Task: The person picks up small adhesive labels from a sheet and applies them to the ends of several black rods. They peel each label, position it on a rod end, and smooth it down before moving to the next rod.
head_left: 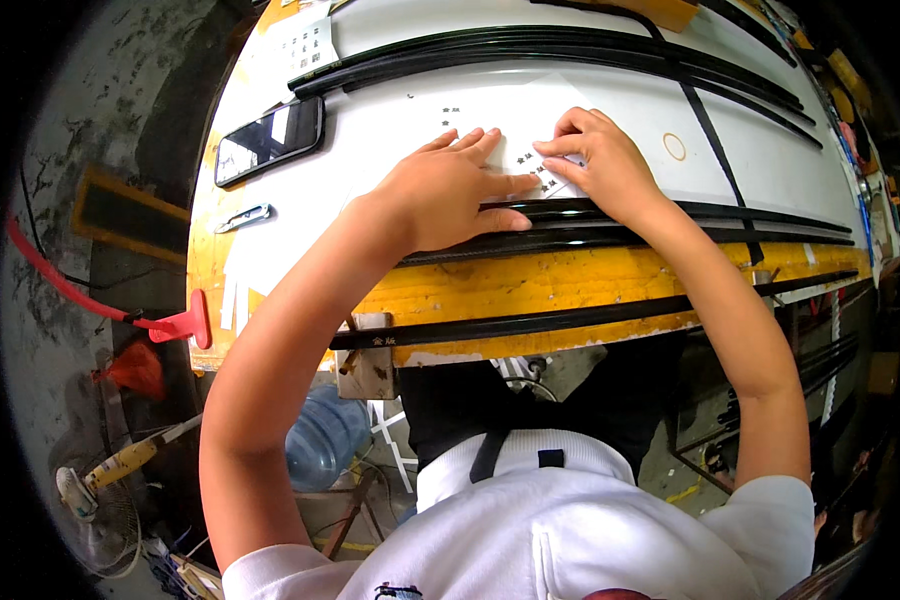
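My left hand [448, 192] lies palm down with its fingers spread, over the near black glossy strips [610, 236] and a white sheet with small black printed marks [547, 186]. Its index finger reaches onto those marks, and the thumb rests along a strip. Just to the right, my right hand [607, 165] has thumb and index finger pinched together at the upper part of the marked sheet. Whether a single label is between those fingertips is too small to see. Another black strip [530, 323] with a small pale mark runs along the table's front edge.
A bundle of long black strips [530, 45] lies across the far side. On the left are a phone [270, 142], a small cutter [243, 219] and a red-handled tool [192, 320]. A metal block [366, 372] sits at the front edge. Below stands a blue water bottle [322, 440].
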### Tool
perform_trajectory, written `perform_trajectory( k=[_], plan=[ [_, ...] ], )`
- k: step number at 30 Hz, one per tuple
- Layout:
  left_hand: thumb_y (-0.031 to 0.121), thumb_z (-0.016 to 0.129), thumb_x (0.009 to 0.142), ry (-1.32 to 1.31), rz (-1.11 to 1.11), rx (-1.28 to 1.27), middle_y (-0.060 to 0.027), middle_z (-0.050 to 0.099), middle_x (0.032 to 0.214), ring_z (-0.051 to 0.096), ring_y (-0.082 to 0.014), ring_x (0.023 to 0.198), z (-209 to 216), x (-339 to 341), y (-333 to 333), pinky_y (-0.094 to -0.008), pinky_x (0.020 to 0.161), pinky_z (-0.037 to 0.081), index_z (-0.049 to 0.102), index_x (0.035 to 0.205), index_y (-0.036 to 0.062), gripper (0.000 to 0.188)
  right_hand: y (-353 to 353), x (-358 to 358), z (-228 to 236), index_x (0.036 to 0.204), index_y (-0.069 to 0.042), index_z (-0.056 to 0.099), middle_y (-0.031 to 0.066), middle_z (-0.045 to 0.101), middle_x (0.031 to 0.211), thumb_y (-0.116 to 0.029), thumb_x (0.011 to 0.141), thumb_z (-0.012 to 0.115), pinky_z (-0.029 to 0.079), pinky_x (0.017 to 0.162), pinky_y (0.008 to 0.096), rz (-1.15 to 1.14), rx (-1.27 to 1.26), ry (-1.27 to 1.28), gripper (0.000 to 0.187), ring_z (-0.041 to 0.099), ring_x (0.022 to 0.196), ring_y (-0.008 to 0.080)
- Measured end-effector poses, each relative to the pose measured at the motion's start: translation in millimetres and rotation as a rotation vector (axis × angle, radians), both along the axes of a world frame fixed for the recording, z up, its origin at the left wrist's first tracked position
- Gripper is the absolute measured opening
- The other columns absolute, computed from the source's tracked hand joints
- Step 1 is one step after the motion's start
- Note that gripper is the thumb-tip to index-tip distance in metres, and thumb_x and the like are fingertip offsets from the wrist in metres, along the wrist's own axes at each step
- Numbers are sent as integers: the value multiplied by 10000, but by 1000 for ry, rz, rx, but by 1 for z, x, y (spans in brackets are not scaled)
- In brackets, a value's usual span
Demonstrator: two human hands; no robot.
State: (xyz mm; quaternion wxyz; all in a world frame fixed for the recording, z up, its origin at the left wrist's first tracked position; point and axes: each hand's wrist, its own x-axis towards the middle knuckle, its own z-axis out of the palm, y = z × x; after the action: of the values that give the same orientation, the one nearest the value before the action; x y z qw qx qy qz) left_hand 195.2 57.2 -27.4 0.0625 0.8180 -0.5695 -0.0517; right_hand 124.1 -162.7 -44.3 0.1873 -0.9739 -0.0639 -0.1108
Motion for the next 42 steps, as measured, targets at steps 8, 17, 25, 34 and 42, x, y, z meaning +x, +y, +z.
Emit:
perform_trajectory(
  k=[8,17,25,34,42],
  plan=[
    [654,452,870,2,23,36,-207,312,1502,228,-325,1431,0,-3,-1,-428,1190,154,519,1350,375,560,4,0,3,957,-106,744,7,604,917,-192,838,680,494,809,326,15,-16,-50,160,572,924,191],
    [652,454,874,25,29,52,-223,315,1494,230,-334,1428,5,-4,-4,-433,1189,152,514,1356,370,561,5,2,2,905,-112,752,-5,612,884,-173,816,704,483,786,305,-6,-29,-53,119,572,900,173],
    [671,457,858,29,39,52,-237,308,1492,225,-340,1428,3,-5,-1,-432,1188,151,507,1363,366,592,9,4,2,875,-109,703,13,625,840,-192,782,732,494,762,328,-60,37,-29,127,585,872,200],
    [668,486,848,34,-14,72,-269,290,1488,236,-381,1416,8,-1,-5,-435,1182,168,499,1376,343,620,-7,28,-9,860,-61,639,79,595,829,-152,742,741,468,692,321,3,330,124,180,575,762,210],
    [651,524,834,72,1,79,-280,291,1486,234,-408,1410,12,0,-1,-442,1169,189,532,1356,316,621,5,33,-17,850,-79,627,116,619,929,-217,805,657,458,856,406,-39,182,49,149,570,971,311]
  ],
)
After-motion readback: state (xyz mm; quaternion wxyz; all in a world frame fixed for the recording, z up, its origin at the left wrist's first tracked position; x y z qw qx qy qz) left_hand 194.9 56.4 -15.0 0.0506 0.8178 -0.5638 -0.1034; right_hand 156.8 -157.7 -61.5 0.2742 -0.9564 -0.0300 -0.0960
